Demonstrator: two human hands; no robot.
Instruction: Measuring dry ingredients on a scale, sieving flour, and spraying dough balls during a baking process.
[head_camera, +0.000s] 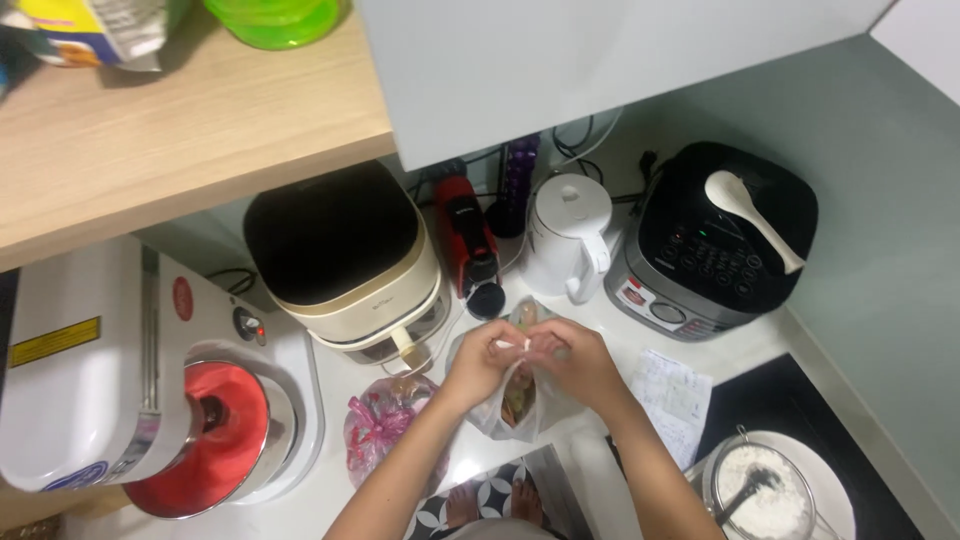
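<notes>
My left hand (478, 366) and my right hand (578, 362) meet over a clear plastic bag (500, 415) with brownish food inside, standing on the white counter (345, 385). Both hands pinch the bag's gathered top, where a small white tie (508, 344) shows between the fingers. A second, pinkish bag (382, 425) knotted with a pink tie lies just left of my left forearm.
Behind the bags stand a cream and black air fryer (345, 262), a red coffee machine (468, 240), a white kettle (568, 235) and a black rice cooker (715, 240) with a white spoon on top. A white mixer with a red bowl (205, 435) is left. A sieve of flour (765, 490) sits right.
</notes>
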